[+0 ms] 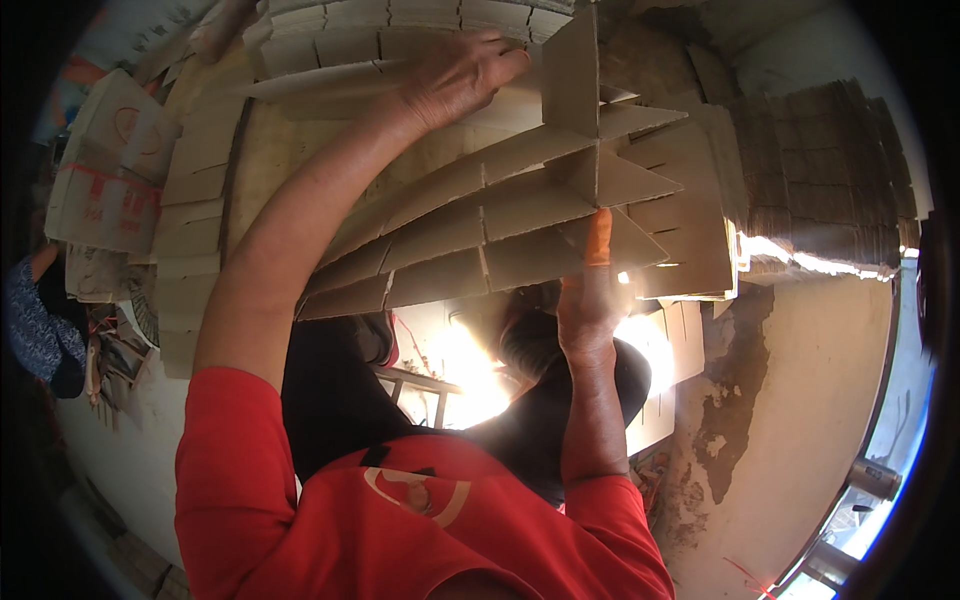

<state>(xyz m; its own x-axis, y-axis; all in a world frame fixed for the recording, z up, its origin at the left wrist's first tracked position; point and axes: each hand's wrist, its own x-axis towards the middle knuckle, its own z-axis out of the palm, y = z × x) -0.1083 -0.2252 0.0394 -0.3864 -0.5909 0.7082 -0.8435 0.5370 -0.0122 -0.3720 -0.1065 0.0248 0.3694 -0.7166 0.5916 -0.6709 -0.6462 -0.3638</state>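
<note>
Spreading out beyond the right hand [588, 310] and under the left forearm [320, 210], the pale bench [275, 170] carries the cardboard around both hands. Past the left hand [460, 85] stands a long row of packed slotted strips [350, 45]; off to the right of the right hand lies a pile of flat slotted sheets [690, 200].

Between the hands sits the cardboard lattice [535, 255], its long axis running from below the left forearm, on the left, up and away toward the right. The cross strip [570, 80] rises at its right part, to the right of the left hand and straight ahead of the right fingertip. That crossing looks like the relation that matters most, and the right hand is nearer to its low end.

The left hand hovers with fingers bent, not spread; whether they pinch anything, I cannot tell. The right hand points upward, its orange finger cover [598, 240] against the lattice's near edge; its other fingers are blurred, so their grip is unclear.
</note>
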